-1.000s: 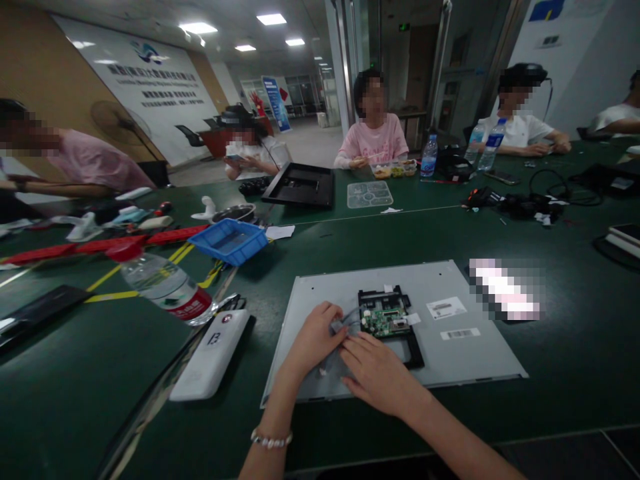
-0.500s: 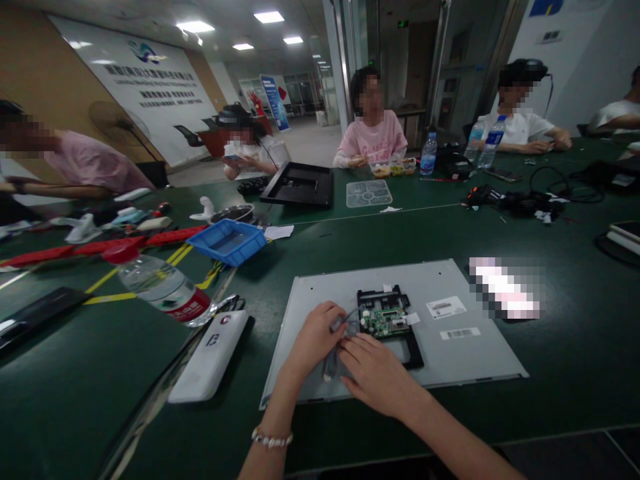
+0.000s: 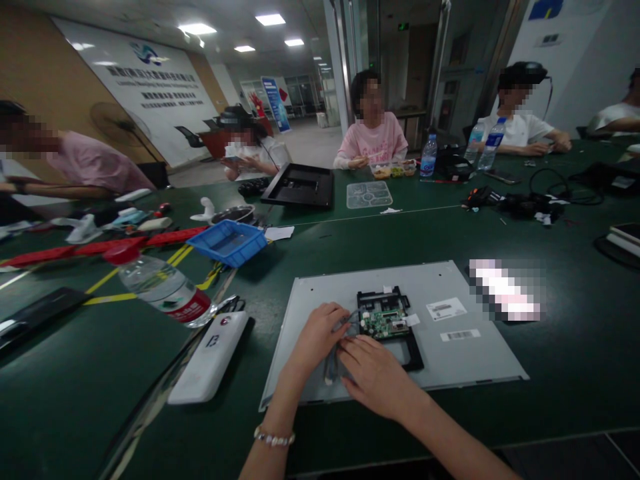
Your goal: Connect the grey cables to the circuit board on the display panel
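A flat grey metal panel (image 3: 477, 360) lies on the green table in front of me. On it sits a black plastic bracket (image 3: 415, 353) carrying a green circuit board (image 3: 383, 323) with white connectors. My left hand (image 3: 320, 333) has its fingers curled in a pinch on a grey cable (image 3: 330, 370) just left of the board. Close beside it, my right hand (image 3: 373, 373) is bent over the same cable, fingers together; their tips are partly hidden. The cable's lower end hangs in a folded bundle below the hands, over the panel.
Left of the panel lie a white power bank (image 3: 213, 360), a tilted water bottle (image 3: 163, 287) and a blue tray (image 3: 230, 243). A blurred-out bright phone-like slab (image 3: 505, 290) is at the right. Farther back are a black frame (image 3: 300, 187) and several seated people.
Both hands stay almost in place on the cable, with only slight finger movement. The whole view has shifted a little.
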The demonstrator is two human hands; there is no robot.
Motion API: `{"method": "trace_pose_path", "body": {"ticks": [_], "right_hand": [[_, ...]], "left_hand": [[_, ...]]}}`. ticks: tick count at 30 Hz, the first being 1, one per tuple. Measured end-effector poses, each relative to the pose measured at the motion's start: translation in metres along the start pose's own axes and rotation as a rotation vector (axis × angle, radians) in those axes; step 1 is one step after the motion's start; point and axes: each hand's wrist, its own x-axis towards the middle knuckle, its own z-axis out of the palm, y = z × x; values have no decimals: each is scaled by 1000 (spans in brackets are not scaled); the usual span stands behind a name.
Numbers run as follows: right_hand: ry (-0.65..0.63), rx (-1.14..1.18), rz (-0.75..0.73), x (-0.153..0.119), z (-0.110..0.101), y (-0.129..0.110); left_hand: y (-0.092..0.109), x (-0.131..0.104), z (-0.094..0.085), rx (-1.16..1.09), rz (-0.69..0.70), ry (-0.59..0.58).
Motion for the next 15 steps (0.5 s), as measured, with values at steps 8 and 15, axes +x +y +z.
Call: {"method": "trace_pose_path", "body": {"ticks": [8, 15], "right_hand": [[7, -7, 12, 2, 0, -2], [-3, -11, 22, 4, 0, -2]], "left_hand": [[1, 2, 0, 36, 41, -25], [4, 1, -2, 19, 49, -19]]}}
